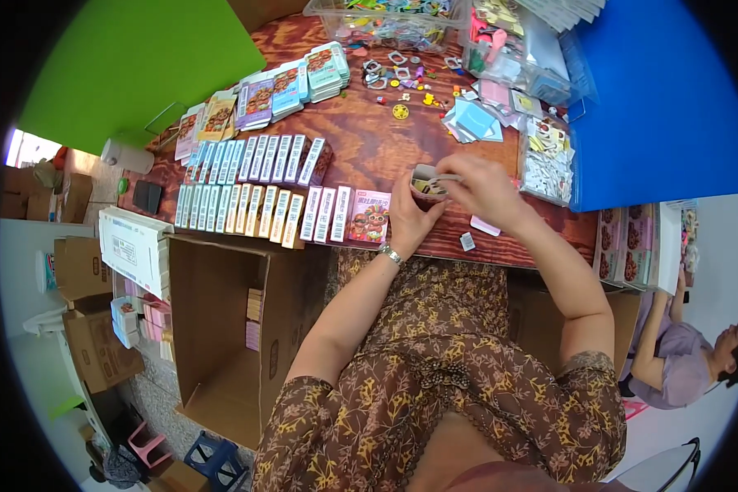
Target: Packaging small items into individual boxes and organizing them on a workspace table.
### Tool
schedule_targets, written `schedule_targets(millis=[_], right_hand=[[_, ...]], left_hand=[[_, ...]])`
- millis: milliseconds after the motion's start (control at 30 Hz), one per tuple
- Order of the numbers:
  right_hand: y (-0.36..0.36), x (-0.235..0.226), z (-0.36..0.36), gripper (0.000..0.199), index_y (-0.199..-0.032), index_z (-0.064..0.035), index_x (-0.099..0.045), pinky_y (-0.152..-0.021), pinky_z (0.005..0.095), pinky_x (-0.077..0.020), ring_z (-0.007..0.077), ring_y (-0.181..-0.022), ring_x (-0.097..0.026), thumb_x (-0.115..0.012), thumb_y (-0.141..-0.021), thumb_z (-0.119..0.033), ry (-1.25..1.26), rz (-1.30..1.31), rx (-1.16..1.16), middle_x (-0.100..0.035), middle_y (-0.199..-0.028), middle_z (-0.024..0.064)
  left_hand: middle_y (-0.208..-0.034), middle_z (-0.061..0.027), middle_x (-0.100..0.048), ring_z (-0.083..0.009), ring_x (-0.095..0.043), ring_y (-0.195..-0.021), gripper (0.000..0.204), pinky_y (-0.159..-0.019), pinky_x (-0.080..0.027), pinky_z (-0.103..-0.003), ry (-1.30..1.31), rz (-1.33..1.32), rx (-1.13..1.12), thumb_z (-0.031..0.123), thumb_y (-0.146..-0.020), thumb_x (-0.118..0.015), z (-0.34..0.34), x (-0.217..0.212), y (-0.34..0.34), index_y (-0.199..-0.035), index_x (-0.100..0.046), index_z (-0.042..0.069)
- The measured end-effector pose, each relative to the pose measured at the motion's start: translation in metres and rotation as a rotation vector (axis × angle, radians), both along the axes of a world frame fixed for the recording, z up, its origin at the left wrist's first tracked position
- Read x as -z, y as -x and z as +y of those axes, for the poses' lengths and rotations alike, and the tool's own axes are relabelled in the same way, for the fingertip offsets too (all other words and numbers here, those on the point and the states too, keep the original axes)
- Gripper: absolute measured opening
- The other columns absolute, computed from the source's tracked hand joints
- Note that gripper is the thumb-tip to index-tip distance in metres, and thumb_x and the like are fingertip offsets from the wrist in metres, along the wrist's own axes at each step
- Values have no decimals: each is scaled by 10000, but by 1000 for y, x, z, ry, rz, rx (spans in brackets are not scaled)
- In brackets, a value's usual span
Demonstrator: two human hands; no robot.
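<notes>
My left hand (410,217) is wrapped round a small carton (429,197), its top end open and facing up. Over the opening, my right hand (480,190) has its fingers pinched together on a greyish piece that I cannot make out, partly inside the carton. Just left of my left hand a pink printed carton (371,216) stands at the end of a row of closed cartons (242,209). To the right, near the table's front edge, lie a pink card (485,226) and a small white packet (467,241).
Behind stand another row of cartons (275,158) and stacks of flat, unfolded cartons (328,70). Tiny trinkets (400,111) and blue cards (474,120) are scattered farther back. A bin of white pieces (547,160) sits right; a cardboard box (213,328) stands below left. Another person (672,353) is at far right.
</notes>
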State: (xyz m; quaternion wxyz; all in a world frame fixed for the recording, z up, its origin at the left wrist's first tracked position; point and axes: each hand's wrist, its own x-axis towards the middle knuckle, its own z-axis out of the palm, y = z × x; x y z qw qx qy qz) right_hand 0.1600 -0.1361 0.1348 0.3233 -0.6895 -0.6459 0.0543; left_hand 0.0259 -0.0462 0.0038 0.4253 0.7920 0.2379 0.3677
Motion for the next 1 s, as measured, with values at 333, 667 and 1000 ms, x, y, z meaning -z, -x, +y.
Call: schedule_targets(millis=[333,667,1000], right_hand=[[11,3,-6,235,-1068,-108,-620,-704,419,-564,302,-891,-677,-713,-857,-152,-66,-128,-37,-640,-982,81],[1,65,-67,136,-821,-102,-633,-1214,631,-184,313,-1426,-379,-675,-786,-226,356,-628,-323,-537,-1371,131],[8,31,-53,124,-883,-99,-659,-891,464,-499,292,-1007,-640,-740,-790,-104,121,-160,-47,-653,-1048,84]], left_hand=[[-1291,-233,-554,-385,-590,-1160,939,-969,-498,-433,-84,-40,-23,155,-676,-905,0,11,1,-1439,-383,-8],[-1414,-253,-473,-435,-495,-1272,1058,-1051,-431,-480,-61,-48,19,158,-676,-904,2,9,-1,-1513,-278,-7],[-1460,-247,-438,-438,-468,-1300,1046,-1076,-420,-483,-53,-23,32,126,-673,-894,0,10,2,-1517,-287,10]])
